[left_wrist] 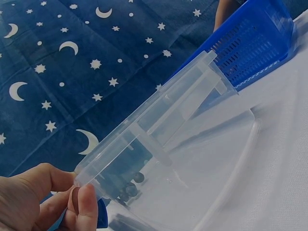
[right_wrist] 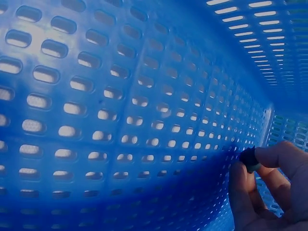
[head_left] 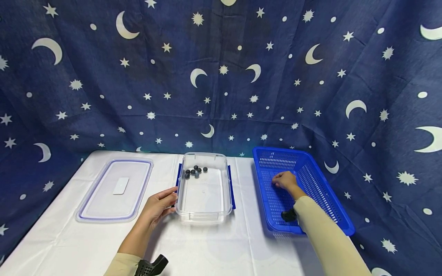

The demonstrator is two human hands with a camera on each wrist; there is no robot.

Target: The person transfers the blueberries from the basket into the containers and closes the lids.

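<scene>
My left hand [head_left: 160,205] grips the left side of a clear plastic container [head_left: 203,212], thumb and fingers at its wall near a blue side latch. Several blueberries [head_left: 193,172], small, round and dark, lie in the far left part of the container; they show through its wall in the left wrist view too. Over at the right, my right hand [head_left: 286,181] reaches down into a blue perforated basket [head_left: 264,203]. In the right wrist view its thumb and fingers pinch a dark blueberry [right_wrist: 248,157], partly hidden by the fingertips, close over the basket's holed floor.
A clear lid [head_left: 103,191] with a blue seal lies flat on the white-covered table [head_left: 228,249] at the left, a small white rectangular piece [head_left: 121,186] on it. Behind the table hangs a dark blue cloth [head_left: 179,50] with moons and stars.
</scene>
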